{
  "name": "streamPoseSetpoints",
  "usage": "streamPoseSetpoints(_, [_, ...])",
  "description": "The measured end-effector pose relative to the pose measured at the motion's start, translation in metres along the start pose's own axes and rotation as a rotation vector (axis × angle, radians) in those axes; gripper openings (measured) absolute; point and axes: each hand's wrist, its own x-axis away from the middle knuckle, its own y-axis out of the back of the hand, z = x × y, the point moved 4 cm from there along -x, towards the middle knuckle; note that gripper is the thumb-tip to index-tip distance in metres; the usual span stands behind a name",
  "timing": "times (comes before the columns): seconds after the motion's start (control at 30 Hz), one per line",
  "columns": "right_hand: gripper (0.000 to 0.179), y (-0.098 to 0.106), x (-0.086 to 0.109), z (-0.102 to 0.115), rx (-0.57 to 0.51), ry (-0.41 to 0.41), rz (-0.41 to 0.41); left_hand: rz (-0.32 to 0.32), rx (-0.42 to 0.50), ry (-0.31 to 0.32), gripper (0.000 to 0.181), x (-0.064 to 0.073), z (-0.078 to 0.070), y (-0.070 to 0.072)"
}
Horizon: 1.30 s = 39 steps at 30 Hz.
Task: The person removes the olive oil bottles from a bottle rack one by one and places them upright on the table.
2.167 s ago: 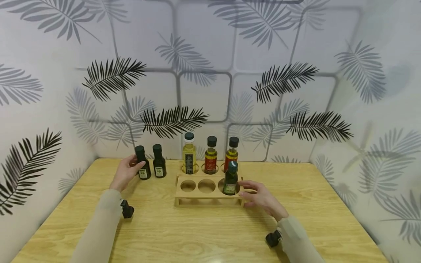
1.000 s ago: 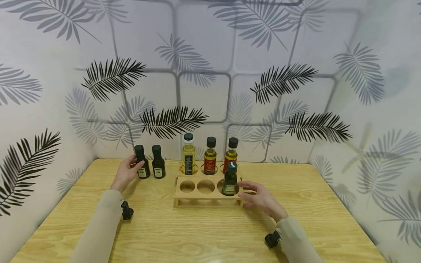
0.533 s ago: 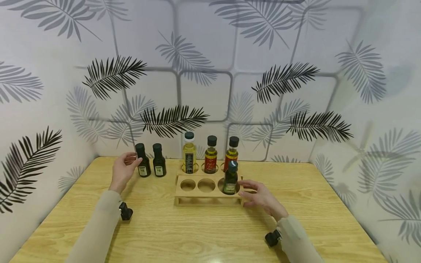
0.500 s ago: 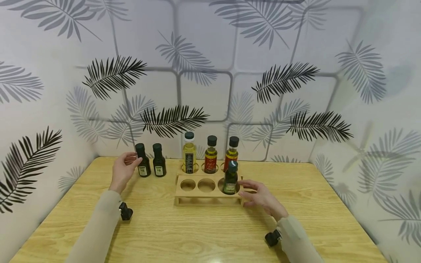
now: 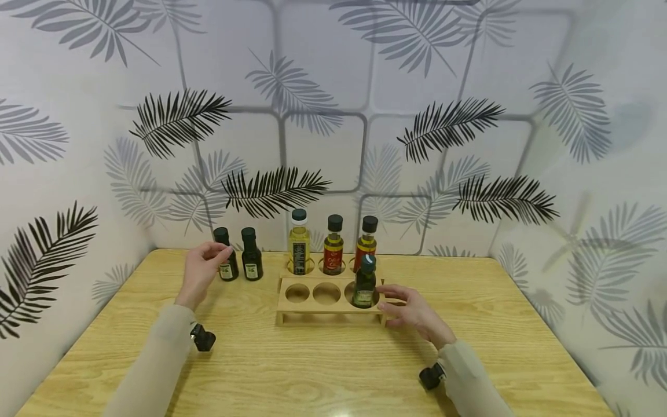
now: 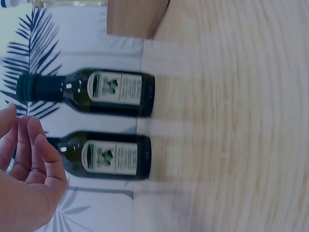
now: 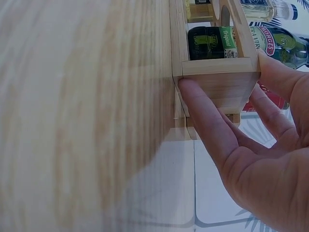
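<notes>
A wooden bottle rack [image 5: 312, 308] stands mid-table. In its front right hole sits a green olive oil bottle [image 5: 365, 285]. My right hand [image 5: 415, 314] is at the rack's right end, fingers fairly straight and touching the end panel [image 7: 222, 87] in the right wrist view. To the left, two dark bottles stand upright: a left one [image 5: 228, 270] and a right one [image 5: 252, 262]. My left hand [image 5: 202, 271], fingers loosely bent, is in front of the left bottle. In the left wrist view the left hand [image 6: 31, 181] partly hides that bottle's neck and cap; its palm holds nothing.
In the rack's back row are a pale yellow oil bottle [image 5: 299, 243] and two red-labelled bottles, one in the middle [image 5: 333, 258] and one at the right [image 5: 367, 242]. Two front holes show no bottle. A leaf-patterned wall [image 5: 323, 156] rises behind the table [image 5: 292, 370].
My left hand held the left dark bottle earlier; its fingers have since come off it, and the hand has drawn back slightly. The right hand and the rack have stayed put.
</notes>
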Motion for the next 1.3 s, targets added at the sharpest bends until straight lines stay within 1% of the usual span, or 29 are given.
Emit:
streamPoseSetpoints(0.13, [0.050,0.001,0.000,0.001,0.004,0.000,0.005,0.051,0.061,-0.006,0.035,0.005,-0.005,-0.011])
streamPoseSetpoints(0.37, [0.049,0.003,-0.001,0.005,0.004,0.008,-0.010,0.142,0.075,-0.033,0.035,0.009,-0.017,-0.035])
streamPoseSetpoints(0.47, [0.048,0.003,-0.002,0.006,0.005,0.011,-0.011,0.158,0.094,-0.045,0.034,0.012,-0.019,-0.043])
streamPoseSetpoints(0.57, [0.048,0.002,-0.002,0.008,0.006,0.008,-0.005,0.178,0.117,-0.049,0.031,0.018,-0.020,-0.052])
streamPoseSetpoints(0.77, [0.047,0.004,-0.002,0.008,0.003,0.004,-0.018,0.226,0.167,-0.053,0.028,0.030,-0.031,-0.078])
streamPoseSetpoints(0.87, [0.047,0.005,-0.001,0.007,0.008,0.002,-0.027,0.251,0.172,-0.039,0.029,0.034,-0.035,-0.091])
streamPoseSetpoints(1.0, [0.047,0.003,0.001,0.005,0.003,0.000,-0.028,0.280,0.177,-0.031,0.028,0.039,-0.037,-0.107])
streamPoseSetpoints(1.13, [0.046,0.000,0.002,0.004,-0.008,0.001,-0.022,0.298,0.194,-0.020,0.026,0.045,-0.036,-0.119])
streamPoseSetpoints(1.3, [0.047,-0.001,0.003,0.002,-0.009,0.008,-0.010,0.298,0.195,0.007,0.023,0.053,-0.038,-0.131])
